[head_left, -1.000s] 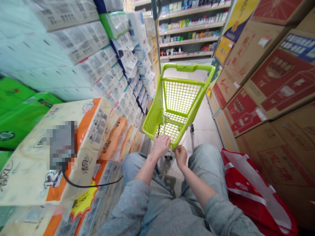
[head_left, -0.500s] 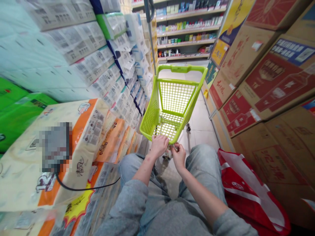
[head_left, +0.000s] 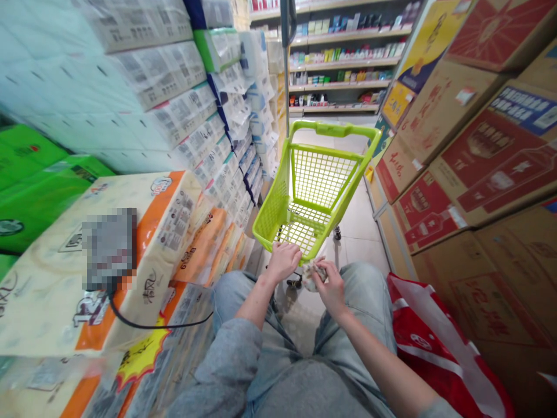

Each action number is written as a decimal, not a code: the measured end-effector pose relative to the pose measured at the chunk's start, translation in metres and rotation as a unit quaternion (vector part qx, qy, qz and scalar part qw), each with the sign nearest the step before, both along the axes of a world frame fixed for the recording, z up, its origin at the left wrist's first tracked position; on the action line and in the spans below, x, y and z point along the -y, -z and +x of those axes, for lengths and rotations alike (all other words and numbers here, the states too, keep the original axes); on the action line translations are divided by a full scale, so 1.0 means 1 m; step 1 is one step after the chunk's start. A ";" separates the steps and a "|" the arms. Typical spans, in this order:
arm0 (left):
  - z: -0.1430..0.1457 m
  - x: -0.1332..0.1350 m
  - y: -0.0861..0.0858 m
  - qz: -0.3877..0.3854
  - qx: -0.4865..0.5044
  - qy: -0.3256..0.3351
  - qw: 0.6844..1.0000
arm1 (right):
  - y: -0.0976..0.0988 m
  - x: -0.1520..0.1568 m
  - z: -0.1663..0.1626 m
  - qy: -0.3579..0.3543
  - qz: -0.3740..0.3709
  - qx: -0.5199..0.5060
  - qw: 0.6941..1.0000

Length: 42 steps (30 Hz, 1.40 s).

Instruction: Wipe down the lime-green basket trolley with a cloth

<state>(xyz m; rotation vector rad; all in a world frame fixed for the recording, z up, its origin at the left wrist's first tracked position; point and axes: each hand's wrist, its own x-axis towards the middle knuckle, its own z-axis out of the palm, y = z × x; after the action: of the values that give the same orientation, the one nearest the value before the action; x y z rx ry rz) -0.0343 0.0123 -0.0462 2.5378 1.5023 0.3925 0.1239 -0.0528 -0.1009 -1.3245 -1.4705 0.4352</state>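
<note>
A lime-green plastic shopping cart (head_left: 270, 212) stands between my knees and the shelves, its mesh basket holding nothing that I can see. My left hand (head_left: 284, 261) is closed over the basket's near rim, with the fingertips curled inside. Just to the right and a little lower, my right hand (head_left: 332, 287) pinches a crumpled whitish cloth (head_left: 310, 277) below the rim's near corner. The cloth looks bunched up, and part of it is behind my fingers.
Stacked tissue packs (head_left: 174, 87) line the left side, with a pixelated device (head_left: 111, 249) and black cable on the nearest pack. Cardboard cartons (head_left: 483, 157) rise on the right. A red and white bag (head_left: 429, 331) lies by my right knee. Stocked shelves (head_left: 343, 81) stand ahead.
My right hand has drawn away from the rim, slightly right and down, bringing more of the whitish cloth into sight. My left hand stays on the rim. The view has shifted slightly.
</note>
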 end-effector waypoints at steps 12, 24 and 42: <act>-0.013 -0.004 0.004 -0.039 0.073 -0.014 0.997 | -0.027 -0.055 0.016 -0.069 0.104 0.244 0.962; 0.004 0.034 0.008 0.069 0.452 -0.148 0.877 | -0.043 -0.045 -0.051 -0.142 -0.112 0.012 0.983; -0.006 0.020 0.031 0.159 0.056 -0.098 0.981 | -0.067 -0.138 -0.012 -0.080 -0.096 0.388 0.913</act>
<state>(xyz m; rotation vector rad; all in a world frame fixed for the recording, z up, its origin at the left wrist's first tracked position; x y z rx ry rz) -0.0406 -0.0081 -0.0774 2.5446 1.7761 0.8536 0.1119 0.0856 -0.0341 -1.6380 -2.2502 0.1483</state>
